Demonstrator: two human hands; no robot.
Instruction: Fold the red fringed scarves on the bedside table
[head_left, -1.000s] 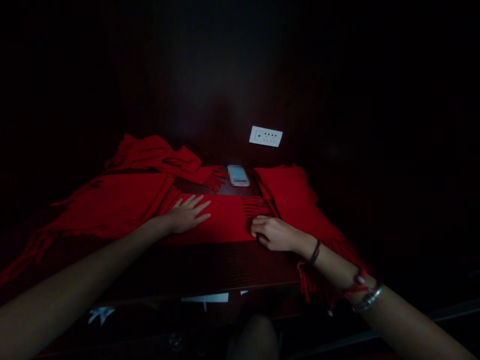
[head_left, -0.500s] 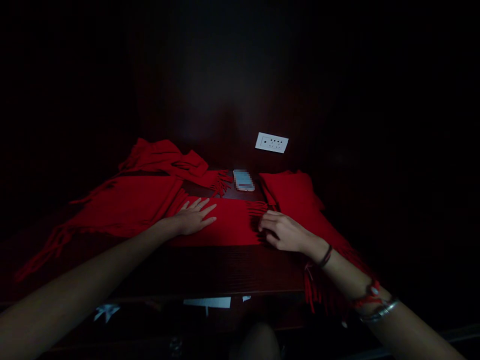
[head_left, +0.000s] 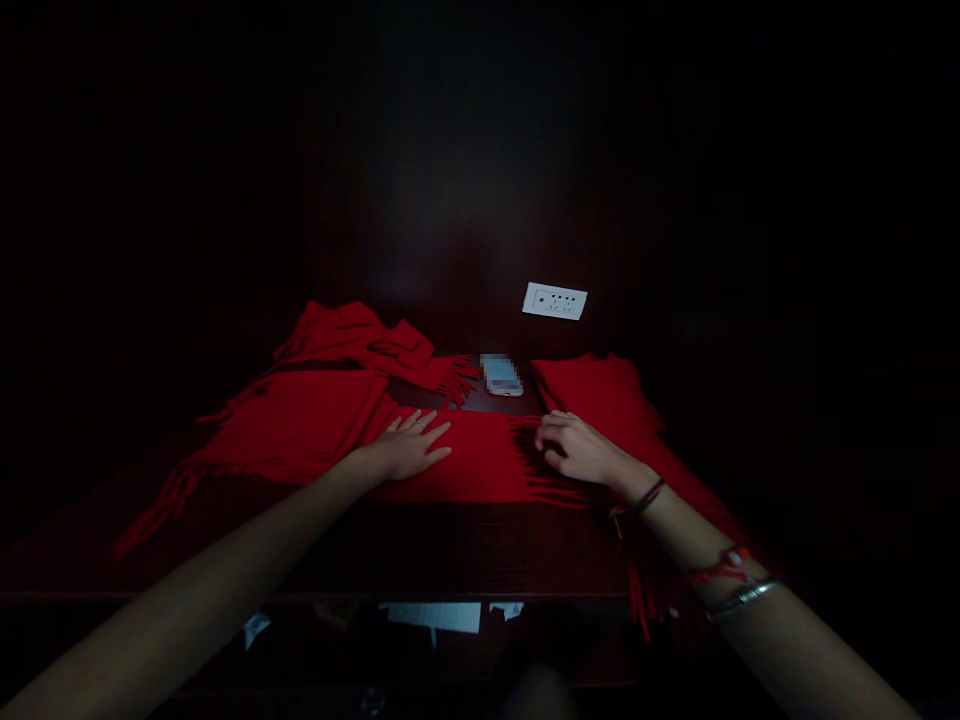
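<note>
Dark tabletop (head_left: 465, 550): right hand (head_left: 576, 447) shifted, more fringe (head_left: 553, 493) visible.

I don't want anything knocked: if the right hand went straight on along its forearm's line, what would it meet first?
Probably the phone, lying beyond the back edge of the flat red scarf. The height of the right hand is unclear, so it might pass above.

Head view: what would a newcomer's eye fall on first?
The red scarf under the spread left hand, its fringe by the curled right hand, stands out against the dark tabletop. Next comes the white socket plate on the back wall. A phone lies below and left of it.
</note>
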